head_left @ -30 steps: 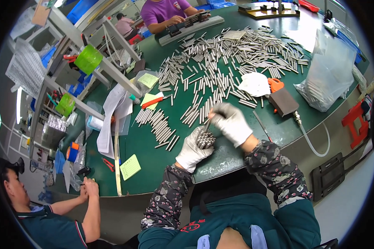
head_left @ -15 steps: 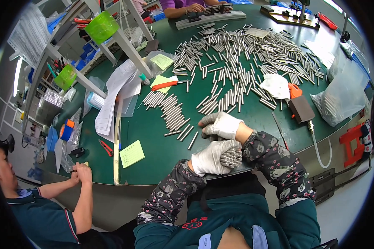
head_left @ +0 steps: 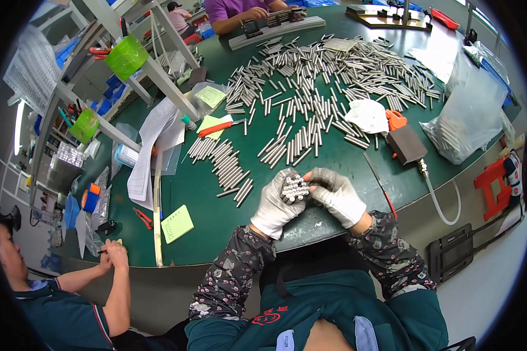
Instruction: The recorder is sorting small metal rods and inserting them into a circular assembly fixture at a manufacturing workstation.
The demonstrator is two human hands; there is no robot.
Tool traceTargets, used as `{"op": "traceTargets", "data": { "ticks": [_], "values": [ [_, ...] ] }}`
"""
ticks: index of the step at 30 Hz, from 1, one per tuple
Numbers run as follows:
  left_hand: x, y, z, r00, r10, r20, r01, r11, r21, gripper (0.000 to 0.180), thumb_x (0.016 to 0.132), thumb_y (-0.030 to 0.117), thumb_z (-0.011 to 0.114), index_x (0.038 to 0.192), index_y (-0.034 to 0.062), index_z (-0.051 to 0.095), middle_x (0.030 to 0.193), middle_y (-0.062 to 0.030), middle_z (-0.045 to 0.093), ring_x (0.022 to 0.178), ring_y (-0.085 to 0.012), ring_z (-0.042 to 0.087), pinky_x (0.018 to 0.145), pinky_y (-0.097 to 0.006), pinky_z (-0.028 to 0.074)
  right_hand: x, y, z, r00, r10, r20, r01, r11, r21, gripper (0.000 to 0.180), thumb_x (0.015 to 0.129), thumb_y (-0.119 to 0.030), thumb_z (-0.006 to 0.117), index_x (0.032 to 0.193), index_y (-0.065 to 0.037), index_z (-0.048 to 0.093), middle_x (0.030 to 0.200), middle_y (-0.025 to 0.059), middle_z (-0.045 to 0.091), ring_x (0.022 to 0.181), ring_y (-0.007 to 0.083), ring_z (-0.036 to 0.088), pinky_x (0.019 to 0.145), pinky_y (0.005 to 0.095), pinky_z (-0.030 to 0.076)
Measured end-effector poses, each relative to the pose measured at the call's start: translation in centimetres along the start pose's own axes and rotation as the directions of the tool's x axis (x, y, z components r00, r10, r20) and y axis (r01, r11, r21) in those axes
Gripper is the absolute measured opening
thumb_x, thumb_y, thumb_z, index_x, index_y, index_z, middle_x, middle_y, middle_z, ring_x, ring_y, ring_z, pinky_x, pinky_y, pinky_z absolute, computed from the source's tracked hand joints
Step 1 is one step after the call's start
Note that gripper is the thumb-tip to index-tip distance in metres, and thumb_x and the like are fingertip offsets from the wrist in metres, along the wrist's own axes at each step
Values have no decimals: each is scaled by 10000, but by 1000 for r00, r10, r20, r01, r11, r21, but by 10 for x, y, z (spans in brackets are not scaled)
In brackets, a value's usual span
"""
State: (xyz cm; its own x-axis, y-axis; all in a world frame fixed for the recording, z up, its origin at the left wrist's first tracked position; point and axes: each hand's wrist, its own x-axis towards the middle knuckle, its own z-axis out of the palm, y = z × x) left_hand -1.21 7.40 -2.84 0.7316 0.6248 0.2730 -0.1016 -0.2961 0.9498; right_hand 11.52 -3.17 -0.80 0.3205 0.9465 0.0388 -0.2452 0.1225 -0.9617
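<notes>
My left hand (head_left: pixel 271 209), in a white glove, is wrapped round a bundle of short metal pins (head_left: pixel 295 191), whose shiny round ends face up toward me. From the right side my gloved right hand (head_left: pixel 341 200) presses its thumb and fingers against the bundle's edge; its bare-looking fingertips show there. Both hands are above the near part of the green table (head_left: pixel 216 222). To their left lies a slanting row of loose pins (head_left: pixel 227 166). A large scattered heap of the same pins (head_left: pixel 310 76) spreads beyond the hands.
Orange-handled pliers (head_left: pixel 215 129), a yellow note pad (head_left: pixel 177 224) and papers (head_left: pixel 149 149) lie to the left. On the right are a thin red-ended tool (head_left: pixel 382 186), a brown block with a hose (head_left: pixel 406 145) and a plastic bag (head_left: pixel 465 117). Two people work nearby, at left and across the table.
The bundle has moved forward and left from the table's edge, with its ends now turned upward. My right hand has come round to its right side. The whole view has shifted slightly.
</notes>
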Motion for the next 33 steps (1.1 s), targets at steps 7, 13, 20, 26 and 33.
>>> {"op": "traceTargets", "data": {
  "ticks": [7,13,20,26,33],
  "values": [
    [-1,-2,-1,997,78,6,-78,967,245,486,621,32,701,1064,41,499,846,-41,595,751,-88,566,678,-232,478,0,5,-6,999,-7,34,7,1000,4,245,810,-42,553,1045,25,567,927,35,584,857,83,529,774,217,436],
    [0,-4,-1,999,48,25,-51,985,163,499,628,24,707,1080,38,496,865,-31,593,774,-77,562,694,-224,477,0,7,-6,999,-32,3,32,999,-22,243,798,-53,554,1026,27,580,890,36,598,820,78,536,749,209,442],
    [1,-6,-2,996,89,16,-90,980,179,470,628,33,720,1043,41,500,847,-19,586,752,-78,554,679,-227,473,2,7,-5,1000,-23,9,23,999,-41,249,792,-53,549,1026,28,581,908,48,607,842,85,546,757,212,446],
    [-1,-2,0,1000,14,-3,-13,995,95,479,625,29,714,1053,46,499,860,-6,583,755,-69,546,689,-214,466,3,7,-7,999,-6,39,6,1000,-9,265,793,-52,553,1043,34,570,941,64,610,870,99,555,777,220,451],
    [-1,-5,-2,999,-37,14,36,998,50,495,625,4,702,1075,33,498,880,0,582,777,-60,549,700,-211,469,2,4,-6,1000,2,28,-2,1000,-10,276,803,-62,564,1060,38,558,943,65,605,871,104,555,776,228,452]
  ]
}}
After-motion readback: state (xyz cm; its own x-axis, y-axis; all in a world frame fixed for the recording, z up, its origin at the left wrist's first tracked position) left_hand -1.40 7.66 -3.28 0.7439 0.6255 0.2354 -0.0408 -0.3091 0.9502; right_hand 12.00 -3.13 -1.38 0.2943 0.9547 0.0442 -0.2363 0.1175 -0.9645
